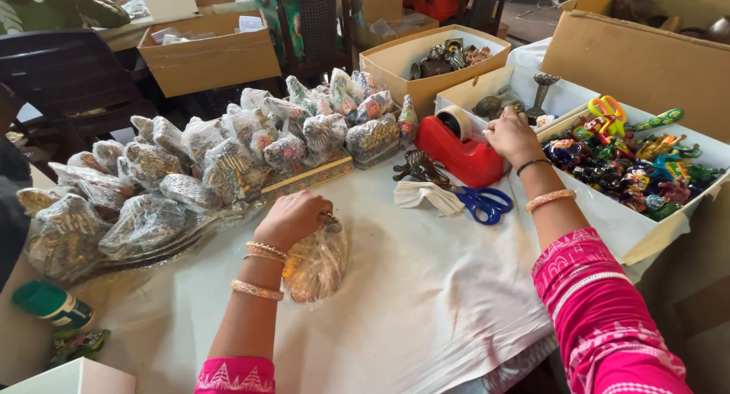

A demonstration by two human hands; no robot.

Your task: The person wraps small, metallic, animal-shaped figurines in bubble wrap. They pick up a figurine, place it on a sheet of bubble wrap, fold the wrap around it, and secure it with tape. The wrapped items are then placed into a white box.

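White cloth [426,287] covers the work table, with cardboard boxes and dark chairs crowding the far side. From the head camera, the left hand [293,217] is curled shut over the top of a figurine wrapped in clear plastic, the bundle [315,263], which lies on the cloth directly under the wrist, well left of the red tape dispenser [460,150]. The right hand [513,135] rests just right of the dispenser, touching its end; its fingers are bent downward, and what they pinch, if anything, cannot be told. Blue scissors [483,202] lie on the cloth just in front of the dispenser, beside a folded white paper [426,196] and a small dark figurine [418,166]. Left of the dispenser, a long heap of wrapped figurines [190,173] runs across the table to its far left edge. Right of the dispenser stands a white box [646,219] filled with brightly painted animal figures [631,166]. Behind the dispenser sits an open cardboard box [395,67] holding more dark ornaments. A green-capped bottle [53,306] lies at the table's near left corner.
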